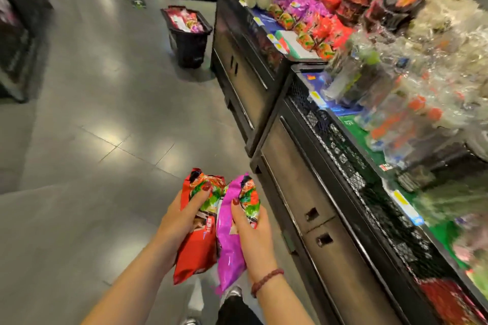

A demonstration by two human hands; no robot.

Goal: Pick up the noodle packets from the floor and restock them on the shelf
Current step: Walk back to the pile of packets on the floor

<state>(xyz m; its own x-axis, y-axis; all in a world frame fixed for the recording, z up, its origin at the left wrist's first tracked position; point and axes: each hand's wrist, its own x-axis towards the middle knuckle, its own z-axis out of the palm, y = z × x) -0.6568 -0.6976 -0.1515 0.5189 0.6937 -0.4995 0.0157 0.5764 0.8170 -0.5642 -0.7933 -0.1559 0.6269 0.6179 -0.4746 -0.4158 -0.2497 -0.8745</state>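
My left hand (182, 221) grips a red noodle packet (194, 253), thumb curled over its printed front. Beside it my right hand (253, 232) holds a purple noodle packet (228, 240) the same way, thumb on top. Both packets are lifted in front of me above the grey tiled floor (79, 192), touching side by side. The shelf (311, 87) runs along my right, and rows of red and purple noodle packets (314, 24) stand on its far section.
A black shopping basket (188, 39) with more packets stands on the floor by the shelf's far end. The near shelf section carries clear-wrapped goods (396, 103) behind a black mesh front (343, 155). Another dark rack (15, 34) lines the left side of the aisle.
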